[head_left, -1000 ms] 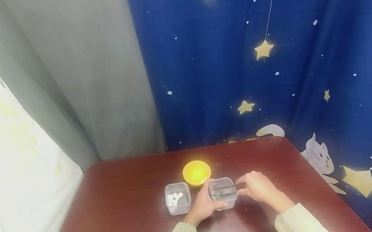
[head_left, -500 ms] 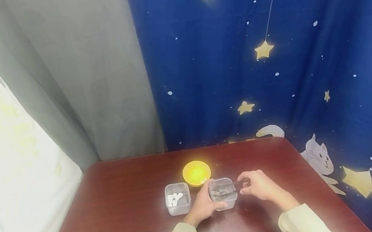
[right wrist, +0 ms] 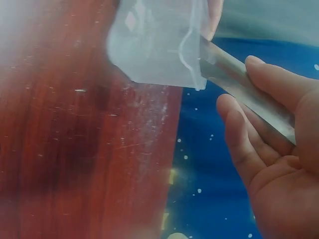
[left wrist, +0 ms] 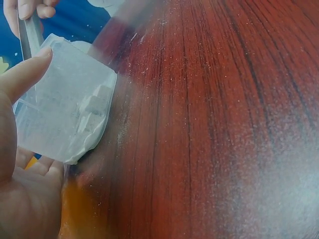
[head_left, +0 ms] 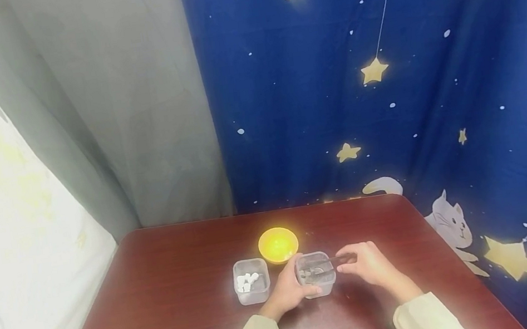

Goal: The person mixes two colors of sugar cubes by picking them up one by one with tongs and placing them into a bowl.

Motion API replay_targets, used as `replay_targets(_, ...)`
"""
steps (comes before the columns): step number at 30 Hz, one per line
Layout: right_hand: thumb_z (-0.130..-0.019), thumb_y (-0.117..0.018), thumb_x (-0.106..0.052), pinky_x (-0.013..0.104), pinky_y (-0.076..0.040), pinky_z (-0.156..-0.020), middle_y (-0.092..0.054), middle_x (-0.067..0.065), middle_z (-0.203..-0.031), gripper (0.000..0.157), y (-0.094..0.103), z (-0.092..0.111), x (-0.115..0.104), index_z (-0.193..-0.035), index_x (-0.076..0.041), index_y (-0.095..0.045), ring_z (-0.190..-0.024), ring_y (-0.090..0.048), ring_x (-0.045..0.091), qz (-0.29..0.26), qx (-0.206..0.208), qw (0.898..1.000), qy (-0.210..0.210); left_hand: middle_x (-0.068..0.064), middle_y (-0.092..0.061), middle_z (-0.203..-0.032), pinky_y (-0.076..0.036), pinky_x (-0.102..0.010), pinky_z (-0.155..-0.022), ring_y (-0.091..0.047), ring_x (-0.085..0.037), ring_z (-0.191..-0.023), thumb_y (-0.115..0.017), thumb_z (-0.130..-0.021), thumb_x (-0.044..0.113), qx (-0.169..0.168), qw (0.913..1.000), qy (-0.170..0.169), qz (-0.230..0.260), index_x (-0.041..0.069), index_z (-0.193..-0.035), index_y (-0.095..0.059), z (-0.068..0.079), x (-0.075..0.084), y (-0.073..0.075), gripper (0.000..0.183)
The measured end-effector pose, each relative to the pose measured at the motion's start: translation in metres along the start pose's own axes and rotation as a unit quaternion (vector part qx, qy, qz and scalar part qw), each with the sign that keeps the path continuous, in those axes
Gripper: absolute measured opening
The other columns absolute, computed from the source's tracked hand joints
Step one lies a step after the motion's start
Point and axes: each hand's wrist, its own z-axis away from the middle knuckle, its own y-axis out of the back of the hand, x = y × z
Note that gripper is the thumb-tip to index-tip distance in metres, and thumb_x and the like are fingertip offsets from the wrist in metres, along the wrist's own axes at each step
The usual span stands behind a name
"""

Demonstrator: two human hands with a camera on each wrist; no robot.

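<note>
My left hand [head_left: 287, 290] grips a small clear plastic container [head_left: 325, 289] from its left side, thumb along the near wall. Pale block-like pieces [left wrist: 92, 107] show through the wall in the left wrist view. With its thumb and fingers, my right hand [head_left: 373, 267] holds metal tongs [right wrist: 249, 92] by the back end, to the right of the container. The two arms of the tongs reach over the rim into the container, spread apart. Their tips are hard to make out through the cloudy plastic.
A second clear container [head_left: 254, 298] with several white pieces [head_left: 247, 283] stands left of my left hand. Behind the held container sits a yellow bowl [head_left: 278, 245]. The reddish-brown table [head_left: 181, 299] ends at a blue star-patterned curtain [head_left: 294, 98].
My right hand has shifted slightly right, and its fingers have changed their hold on the tongs. The tongs' arms stay in the container. The left hand and both containers keep their places.
</note>
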Motion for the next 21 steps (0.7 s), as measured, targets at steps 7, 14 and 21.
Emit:
replay_targets(7,-0.075,-0.082,-0.013,0.025,-0.055,-0.063,-0.073,0.004,-0.085,0.022,0.006,-0.006,-0.001,-0.095,-0.006,-0.075,-0.073,-0.069,0.01,0.033,0.0,0.999,0.016,-0.007,-0.059,-0.125,-0.044,-0.045,-0.096,-0.058,-0.024,-0.108,-0.09,-0.065,0.02,0.001,1.0,0.005,-0.006,0.007,-0.142,-0.04,-0.001,-0.002,-0.001,0.093)
replay_targets(14,-0.076,-0.081,-0.011,0.027,-0.056,-0.065,-0.073,0.008,-0.088,0.021,0.0,-0.006,-0.002,-0.095,-0.003,-0.074,-0.076,-0.071,0.017,0.018,0.006,0.999,0.035,-0.006,-0.056,-0.13,-0.042,-0.045,-0.1,-0.056,-0.024,-0.113,-0.09,-0.066,0.022,0.002,0.9997,0.019,-0.013,0.006,-0.145,-0.038,-0.001,-0.001,0.0,0.096)
replay_targets(21,-0.074,-0.081,-0.007,0.027,-0.056,-0.066,-0.073,0.006,-0.086,0.02,-0.01,-0.006,-0.002,-0.093,-0.004,-0.075,-0.075,-0.071,0.016,0.012,0.026,0.999,0.015,-0.007,-0.057,-0.129,-0.043,-0.045,-0.098,-0.057,-0.025,-0.111,-0.09,-0.066,0.019,0.002,0.9999,0.013,-0.006,0.007,-0.144,-0.039,-0.002,0.001,0.0,0.094)
